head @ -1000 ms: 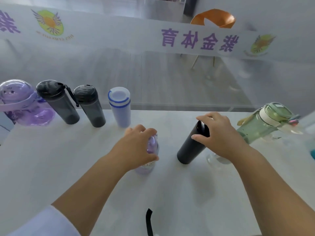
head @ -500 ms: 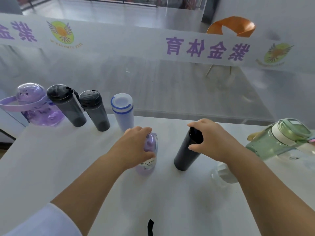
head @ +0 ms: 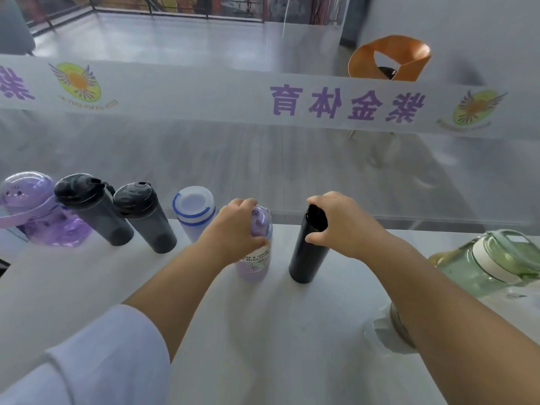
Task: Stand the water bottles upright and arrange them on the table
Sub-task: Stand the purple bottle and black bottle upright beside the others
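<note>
Near the desk's (head: 87, 287) far edge, the left hand (head: 236, 229) has its grip closed over the cap of the purple bottle (head: 255, 258), while the right hand (head: 343, 225) clasps the top of the black bottle (head: 306, 255). Both bottles stand with long axes near vertical, just beside each other. Nearest the right arm, the green bottle (head: 479, 267) lies on its side, probably next.

Along the far edge of the plain white table (head: 73, 287), a translucent purple jug (head: 43, 217), two smoky grey black-lidded bottles (head: 96, 211) and a pale blue-ringed bottle (head: 194, 211) are showing; a glossy black flask (head: 306, 255) is gleaming.
</note>
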The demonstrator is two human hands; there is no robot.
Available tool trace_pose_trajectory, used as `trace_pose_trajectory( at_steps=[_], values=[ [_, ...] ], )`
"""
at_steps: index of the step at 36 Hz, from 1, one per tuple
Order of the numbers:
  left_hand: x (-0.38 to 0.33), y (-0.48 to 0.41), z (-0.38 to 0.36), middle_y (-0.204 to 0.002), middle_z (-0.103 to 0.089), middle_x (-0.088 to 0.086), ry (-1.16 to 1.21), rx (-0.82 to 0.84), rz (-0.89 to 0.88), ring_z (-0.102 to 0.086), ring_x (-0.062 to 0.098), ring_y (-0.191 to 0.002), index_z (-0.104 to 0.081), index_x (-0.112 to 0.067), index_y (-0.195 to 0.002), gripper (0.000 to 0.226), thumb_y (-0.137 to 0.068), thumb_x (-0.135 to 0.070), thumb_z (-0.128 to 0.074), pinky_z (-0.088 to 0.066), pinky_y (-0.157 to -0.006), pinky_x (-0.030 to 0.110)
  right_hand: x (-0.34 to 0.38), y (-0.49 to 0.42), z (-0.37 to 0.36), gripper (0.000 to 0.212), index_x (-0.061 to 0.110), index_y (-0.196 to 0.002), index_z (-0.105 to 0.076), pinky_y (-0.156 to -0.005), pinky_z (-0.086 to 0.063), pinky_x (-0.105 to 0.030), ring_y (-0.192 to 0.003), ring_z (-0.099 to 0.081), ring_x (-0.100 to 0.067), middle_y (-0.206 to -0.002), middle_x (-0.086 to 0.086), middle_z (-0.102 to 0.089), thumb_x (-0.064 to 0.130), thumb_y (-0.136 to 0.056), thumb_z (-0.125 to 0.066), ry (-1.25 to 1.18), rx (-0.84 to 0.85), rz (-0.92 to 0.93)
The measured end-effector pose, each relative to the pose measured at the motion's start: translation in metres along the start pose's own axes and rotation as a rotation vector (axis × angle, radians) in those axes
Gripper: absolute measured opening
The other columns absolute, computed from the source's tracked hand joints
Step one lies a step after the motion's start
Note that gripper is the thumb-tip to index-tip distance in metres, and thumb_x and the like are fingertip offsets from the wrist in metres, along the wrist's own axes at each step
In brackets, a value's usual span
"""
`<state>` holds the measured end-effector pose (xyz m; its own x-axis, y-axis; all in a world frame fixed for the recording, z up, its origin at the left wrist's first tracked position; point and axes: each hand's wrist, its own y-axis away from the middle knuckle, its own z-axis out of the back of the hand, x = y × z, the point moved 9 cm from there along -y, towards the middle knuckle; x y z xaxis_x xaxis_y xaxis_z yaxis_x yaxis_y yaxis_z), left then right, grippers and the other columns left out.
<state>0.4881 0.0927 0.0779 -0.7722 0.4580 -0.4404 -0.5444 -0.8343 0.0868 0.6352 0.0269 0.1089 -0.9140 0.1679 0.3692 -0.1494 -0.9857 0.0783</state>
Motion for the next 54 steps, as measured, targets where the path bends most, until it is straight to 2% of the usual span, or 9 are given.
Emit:
trace_pose_trajectory(
  at_steps=[5, 17, 21, 24, 32, 42, 46, 50, 54],
  values=[
    [0.001, -0.02, 0.001, -0.138, -0.046, 0.012, 0.028, -0.007, 0.015, -0.047, 0.032, -0.122, -0.035, -0.012, -0.139, 0.074, -0.077, -0.031, -0.071, -0.041, -0.099, 0.038, -0.002, -0.016, 0.003, 0.047, 0.006, -0.116, -0.054, -0.084, -0.046, -0.035, -0.101, -0.052, -0.029, -0.112, -0.012, -0.054, 0.024, -0.076, -0.071, 0.014, -0.001, -0.006],
    [0.005, -0.038, -0.001, -0.139, -0.043, 0.012, 0.069, -0.019, 0.033, -0.045, 0.034, -0.122, -0.036, -0.013, -0.138, 0.073, -0.077, -0.029, -0.073, -0.044, -0.1, 0.043, -0.013, -0.035, 0.01, 0.032, 0.011, -0.074, -0.04, -0.05, -0.027, -0.022, -0.071, -0.04, -0.024, -0.081, -0.004, -0.04, 0.019, -0.073, -0.07, 0.017, -0.033, -0.006],
    [0.007, -0.038, -0.002, -0.141, -0.041, 0.01, 0.1, -0.018, 0.038, -0.045, 0.033, -0.123, -0.035, -0.015, -0.139, 0.074, -0.077, -0.029, -0.073, -0.044, -0.101, 0.043, -0.016, -0.038, 0.007, 0.027, 0.009, -0.088, -0.049, -0.066, -0.038, -0.029, -0.083, -0.047, -0.026, -0.094, -0.005, -0.045, 0.021, -0.075, -0.07, 0.004, -0.022, -0.015],
    [0.007, -0.038, -0.002, -0.14, -0.04, 0.01, 0.085, -0.009, 0.025, -0.045, 0.032, -0.123, -0.034, -0.016, -0.139, 0.073, -0.078, -0.031, -0.072, -0.044, -0.101, 0.043, -0.017, -0.037, 0.006, 0.043, 0.01, -0.114, -0.053, -0.083, -0.044, -0.034, -0.101, -0.05, -0.028, -0.113, -0.008, -0.05, 0.023, -0.077, -0.071, -0.008, 0.002, -0.016],
    [0.0, -0.036, 0.013, -0.14, -0.039, 0.007, -0.05, 0.017, 0.012, -0.044, 0.032, -0.124, -0.036, -0.019, -0.139, 0.07, -0.08, -0.04, -0.067, -0.043, -0.098, 0.041, -0.014, -0.026, 0.011, 0.079, 0.018, -0.145, -0.029, -0.11, -0.034, -0.041, -0.134, -0.031, -0.027, -0.147, -0.004, -0.034, 0.034, -0.08, -0.07, 0.015, 0.088, -0.022],
    [-0.025, 0.005, 0.048, -0.114, -0.06, 0.004, -0.085, -0.085, -0.09, -0.057, 0.025, -0.101, -0.061, -0.02, -0.114, 0.036, -0.082, -0.036, -0.064, -0.04, -0.075, 0.029, -0.015, 0.024, 0.059, 0.045, 0.014, -0.123, -0.055, -0.097, -0.044, -0.042, -0.114, -0.052, -0.029, -0.123, -0.01, -0.058, 0.03, -0.083, -0.066, 0.057, -0.098, -0.02],
    [-0.035, 0.029, 0.047, -0.109, -0.064, 0.001, -0.084, -0.085, -0.129, -0.061, 0.024, -0.097, -0.064, -0.02, -0.107, 0.031, -0.083, -0.039, -0.062, -0.049, -0.079, 0.033, -0.023, 0.059, 0.062, 0.05, 0.019, -0.131, -0.049, -0.099, -0.043, -0.036, -0.116, -0.052, -0.021, -0.129, -0.002, -0.056, 0.035, -0.085, -0.063, 0.033, -0.107, -0.094],
    [-0.046, 0.05, 0.035, -0.097, -0.063, -0.005, -0.1, -0.05, -0.172, -0.062, 0.023, -0.088, -0.062, -0.025, -0.099, 0.027, -0.081, -0.046, -0.061, -0.041, -0.069, 0.029, -0.035, 0.095, 0.058, 0.048, 0.022, -0.128, -0.051, -0.094, -0.046, -0.034, -0.11, -0.056, -0.018, -0.123, 0.002, -0.06, 0.039, -0.085, -0.062, 0.042, -0.109, -0.175],
    [-0.06, 0.069, 0.015, -0.094, -0.061, -0.013, -0.084, 0.014, -0.229, -0.06, 0.017, -0.094, -0.062, -0.028, -0.105, 0.032, -0.081, -0.05, -0.061, -0.05, -0.078, 0.031, -0.049, 0.129, 0.051, 0.046, 0.024, -0.126, -0.053, -0.089, -0.048, -0.034, -0.104, -0.057, -0.016, -0.119, 0.005, -0.061, 0.04, -0.084, -0.063, 0.054, -0.087, -0.253]
  ],
)
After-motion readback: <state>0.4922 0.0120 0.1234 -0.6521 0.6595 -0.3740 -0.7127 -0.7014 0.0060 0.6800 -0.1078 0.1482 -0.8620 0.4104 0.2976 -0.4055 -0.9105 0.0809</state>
